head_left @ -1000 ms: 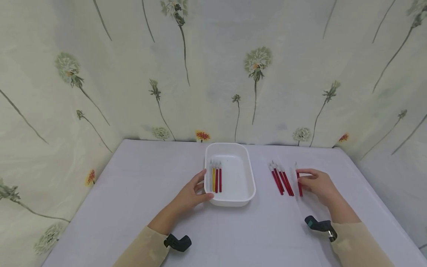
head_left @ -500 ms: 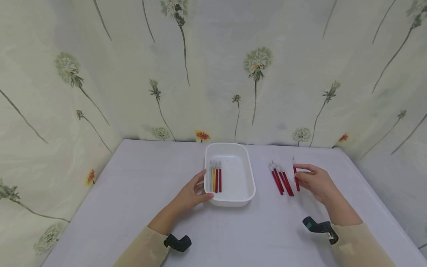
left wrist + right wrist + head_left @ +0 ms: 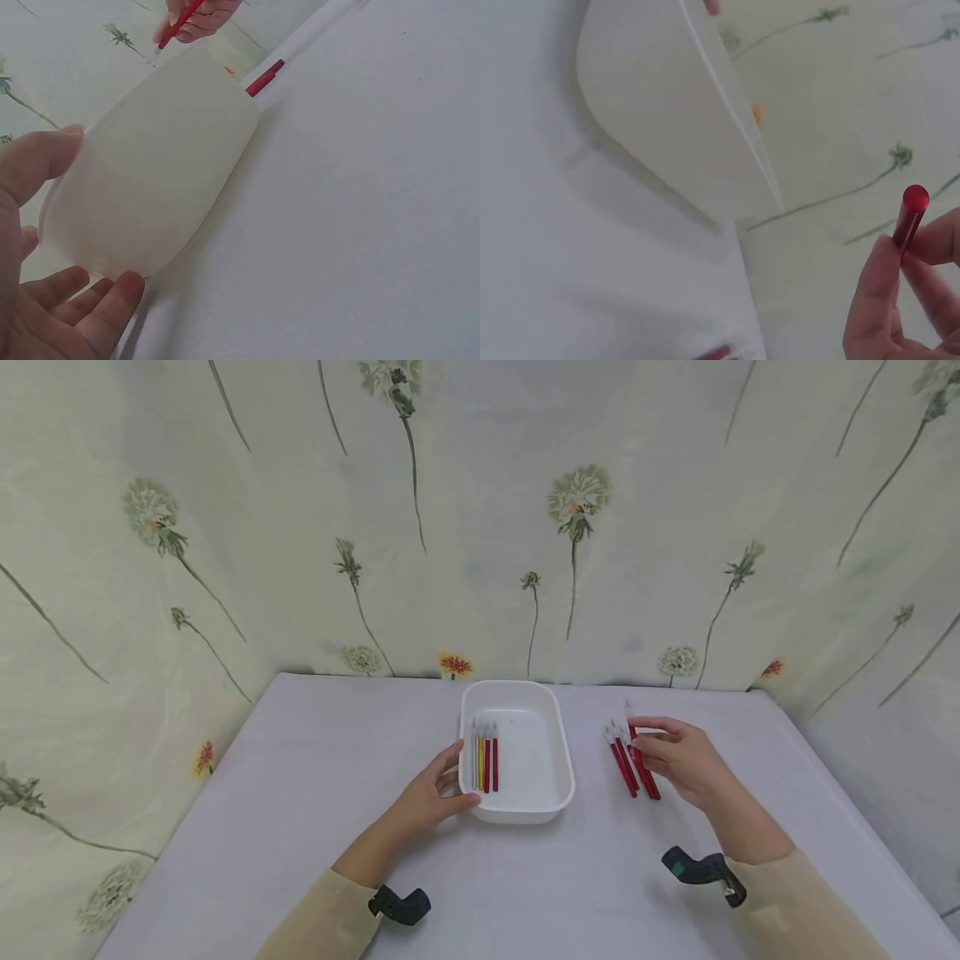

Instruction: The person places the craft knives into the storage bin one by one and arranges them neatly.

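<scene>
Fingers [image 3: 874, 292] pinch a slim, glossy red pen [image 3: 907, 226].

Beige sleeves and black, bent wrist devices are worn with bare hands.
In the head view, a plain beige left sleeve [image 3: 322, 917] is seen at the bottom, left of centre, and a matching right sleeve [image 3: 806, 910] at lower right; both are cut off by the frame's lower edge. By their cuffs the left hand [image 3: 422, 800] and the right hand [image 3: 686, 768] are left uncovered. A left wrist device [image 3: 403, 907], black and elbow-shaped with a rounded end, is worn by the inner cuff edge. The right wrist device [image 3: 705, 869] is similarly shaped, marked with a green patch towards its upper-left end, and a small, pale, metallic-looking piece is shown near the cuff.
</scene>
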The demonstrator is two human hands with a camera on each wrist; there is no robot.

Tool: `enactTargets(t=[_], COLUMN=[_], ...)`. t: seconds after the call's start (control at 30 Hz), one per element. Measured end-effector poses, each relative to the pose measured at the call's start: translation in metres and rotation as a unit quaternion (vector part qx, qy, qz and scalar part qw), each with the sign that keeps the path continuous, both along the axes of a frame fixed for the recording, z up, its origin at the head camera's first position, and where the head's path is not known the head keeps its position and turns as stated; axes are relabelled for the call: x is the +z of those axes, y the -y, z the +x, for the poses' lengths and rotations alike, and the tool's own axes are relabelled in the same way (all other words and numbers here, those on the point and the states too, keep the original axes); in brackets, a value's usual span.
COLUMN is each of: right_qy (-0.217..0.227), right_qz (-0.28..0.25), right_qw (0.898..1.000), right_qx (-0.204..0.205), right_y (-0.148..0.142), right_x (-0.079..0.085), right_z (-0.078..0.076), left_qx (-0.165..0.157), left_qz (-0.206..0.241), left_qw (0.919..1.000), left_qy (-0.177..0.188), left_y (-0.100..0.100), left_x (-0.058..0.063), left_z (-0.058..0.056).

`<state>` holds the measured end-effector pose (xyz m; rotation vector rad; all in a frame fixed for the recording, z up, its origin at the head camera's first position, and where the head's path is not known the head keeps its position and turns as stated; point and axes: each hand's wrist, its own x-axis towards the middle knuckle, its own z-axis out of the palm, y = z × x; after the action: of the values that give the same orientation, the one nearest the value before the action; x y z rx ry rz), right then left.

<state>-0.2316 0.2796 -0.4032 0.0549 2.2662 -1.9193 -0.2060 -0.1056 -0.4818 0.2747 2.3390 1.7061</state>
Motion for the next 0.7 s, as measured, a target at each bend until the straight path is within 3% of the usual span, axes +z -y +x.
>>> enactTargets(t=[0.7], right_qy=[0.042], right_qz=[0.008], right_qw=[0.999], right_qx=[0.015], right_y=[0.062], right_x=[0.010], right_z=[-0.009], left_qx=[-0.004], left_qz=[0.007], left_qw=[1.0000], left_qy=[0.004], left_y=[0.001], left_x=[0.000], left_z=[-0.001])
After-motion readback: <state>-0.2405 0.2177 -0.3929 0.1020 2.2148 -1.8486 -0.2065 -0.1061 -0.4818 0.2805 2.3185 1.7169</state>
